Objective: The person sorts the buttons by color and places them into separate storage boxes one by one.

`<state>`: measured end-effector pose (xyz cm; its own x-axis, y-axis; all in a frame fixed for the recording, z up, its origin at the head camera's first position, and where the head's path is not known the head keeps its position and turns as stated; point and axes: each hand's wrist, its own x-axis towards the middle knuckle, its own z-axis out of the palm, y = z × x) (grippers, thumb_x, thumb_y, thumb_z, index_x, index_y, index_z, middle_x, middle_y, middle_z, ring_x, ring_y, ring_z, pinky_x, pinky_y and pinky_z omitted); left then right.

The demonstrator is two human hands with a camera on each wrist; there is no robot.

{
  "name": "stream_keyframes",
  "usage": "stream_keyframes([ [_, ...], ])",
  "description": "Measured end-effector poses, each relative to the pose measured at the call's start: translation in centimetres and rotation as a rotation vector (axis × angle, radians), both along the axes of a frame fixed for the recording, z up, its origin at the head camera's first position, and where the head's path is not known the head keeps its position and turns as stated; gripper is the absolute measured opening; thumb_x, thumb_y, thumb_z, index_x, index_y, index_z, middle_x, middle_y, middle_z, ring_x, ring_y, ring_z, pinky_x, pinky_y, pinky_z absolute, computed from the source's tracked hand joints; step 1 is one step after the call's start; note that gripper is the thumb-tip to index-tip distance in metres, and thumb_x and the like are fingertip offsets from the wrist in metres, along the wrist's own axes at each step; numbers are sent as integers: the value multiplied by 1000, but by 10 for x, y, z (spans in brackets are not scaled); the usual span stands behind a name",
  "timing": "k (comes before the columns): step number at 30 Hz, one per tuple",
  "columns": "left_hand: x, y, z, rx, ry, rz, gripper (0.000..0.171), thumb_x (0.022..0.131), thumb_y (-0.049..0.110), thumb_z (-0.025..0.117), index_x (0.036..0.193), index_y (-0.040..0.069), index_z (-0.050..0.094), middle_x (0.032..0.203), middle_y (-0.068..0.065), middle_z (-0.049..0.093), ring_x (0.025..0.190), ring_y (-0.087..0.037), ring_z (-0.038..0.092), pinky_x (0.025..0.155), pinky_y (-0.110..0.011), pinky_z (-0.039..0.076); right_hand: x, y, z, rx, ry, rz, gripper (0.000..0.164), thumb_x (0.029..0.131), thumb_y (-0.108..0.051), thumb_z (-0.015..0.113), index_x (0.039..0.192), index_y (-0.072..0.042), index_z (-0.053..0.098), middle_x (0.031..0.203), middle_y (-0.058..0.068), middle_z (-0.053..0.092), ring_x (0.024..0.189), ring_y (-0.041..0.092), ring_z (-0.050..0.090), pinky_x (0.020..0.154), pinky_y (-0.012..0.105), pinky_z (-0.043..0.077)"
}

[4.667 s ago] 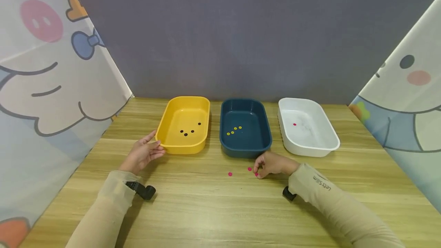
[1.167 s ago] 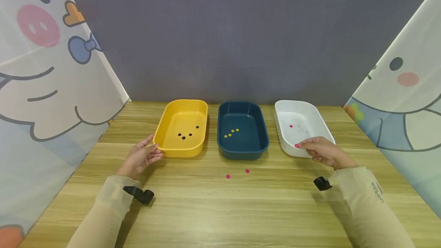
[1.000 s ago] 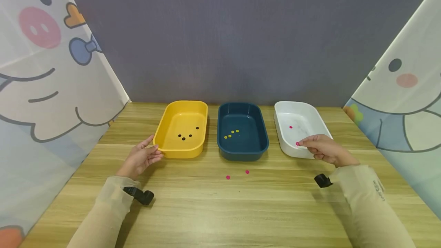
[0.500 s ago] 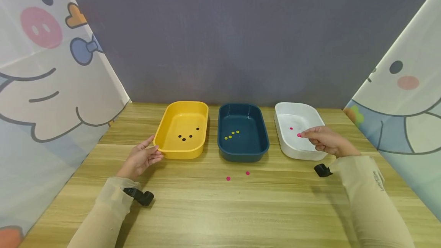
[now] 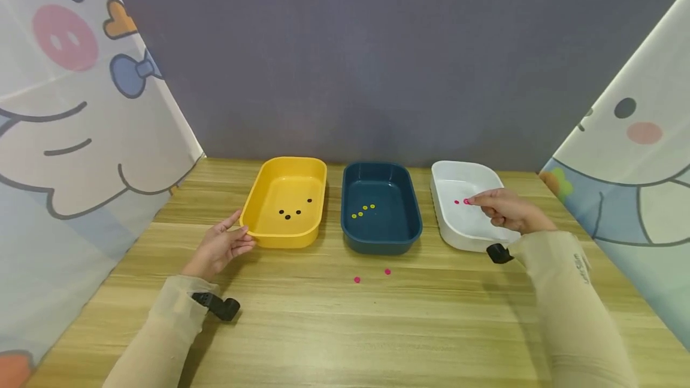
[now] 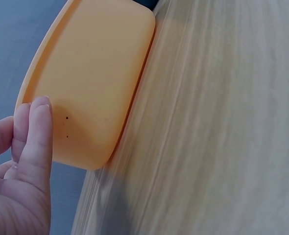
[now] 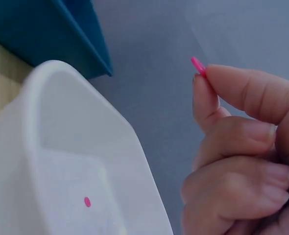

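Thumb and index fingertip of my right hand (image 5: pixel 509 209) pinch a pink button (image 7: pixel 198 65), with the other fingers curled in. In the head view this hand overlaps the right side of the white tray (image 5: pixel 468 241). Another pink button (image 7: pixel 87 201) lies on that tray's floor. My left hand (image 5: pixel 218 250) grips the front left corner of the yellow tray (image 5: pixel 281 239), thumb at the rim and fingers along the outer wall. Several black buttons (image 5: pixel 287 217) lie inside the yellow tray. Two more pink buttons (image 5: pixel 387 272) lie on the table in front of the blue tray.
Between the yellow and white trays stands the dark blue tray (image 5: pixel 383 246), holding several yellow buttons (image 5: pixel 360 214). All three trays stand in a row on the wooden table (image 5: pixel 323 328), before a grey wall panel (image 5: pixel 345 64). Printed cloth hangs at both sides.
My right hand picked up a pink button from the table and carried it right to the white tray. Lately it moved farther back over that tray. My left hand stayed at the yellow tray.
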<state>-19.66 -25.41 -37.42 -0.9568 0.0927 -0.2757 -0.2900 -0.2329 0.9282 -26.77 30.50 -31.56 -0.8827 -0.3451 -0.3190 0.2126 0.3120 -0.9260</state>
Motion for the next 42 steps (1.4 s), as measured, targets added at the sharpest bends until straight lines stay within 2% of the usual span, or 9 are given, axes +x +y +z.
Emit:
stream_keyframes([
  [8,3,-3,5,-20,1,24,67,101,1,40,154,11,-1,72,-3,65,65,-11,67,71,-24,59,-24,1,8,11,-23,-11,35,100,-12,49,69,-21,63,54,-8,29,50,7,18,47,17,17],
  [12,2,-2,4,-16,-2,27,66,102,1,39,154,11,1,72,-3,65,65,-11,67,72,-24,59,-33,2,12,31,-97,-22,39,100,-14,48,61,-21,49,54,-7,26,50,6,19,47,16,16],
  [16,2,-3,1,-12,-4,25,66,101,0,39,154,10,1,72,-3,65,65,-11,67,72,-25,59,-39,2,11,47,-164,-15,38,101,-18,46,63,-20,43,54,-9,27,49,4,21,47,14,17],
  [28,2,1,0,-9,7,9,68,101,0,41,154,10,-1,72,-2,65,65,-10,67,70,-24,59,-46,1,-1,24,-210,-92,44,100,-20,47,57,-20,40,51,-11,31,47,1,29,44,11,25],
  [37,1,3,-1,-30,13,4,67,102,0,41,154,10,0,72,-1,66,65,-10,67,69,-23,59,-53,3,0,35,-207,-70,45,102,-21,43,57,-21,39,51,-10,29,47,2,25,46,13,20],
  [42,1,4,-1,-35,9,5,67,102,1,41,154,11,1,72,-2,66,65,-10,67,70,-24,59,-58,3,0,42,-211,-67,45,102,-22,45,57,-21,37,52,-10,31,48,2,28,46,12,23],
])
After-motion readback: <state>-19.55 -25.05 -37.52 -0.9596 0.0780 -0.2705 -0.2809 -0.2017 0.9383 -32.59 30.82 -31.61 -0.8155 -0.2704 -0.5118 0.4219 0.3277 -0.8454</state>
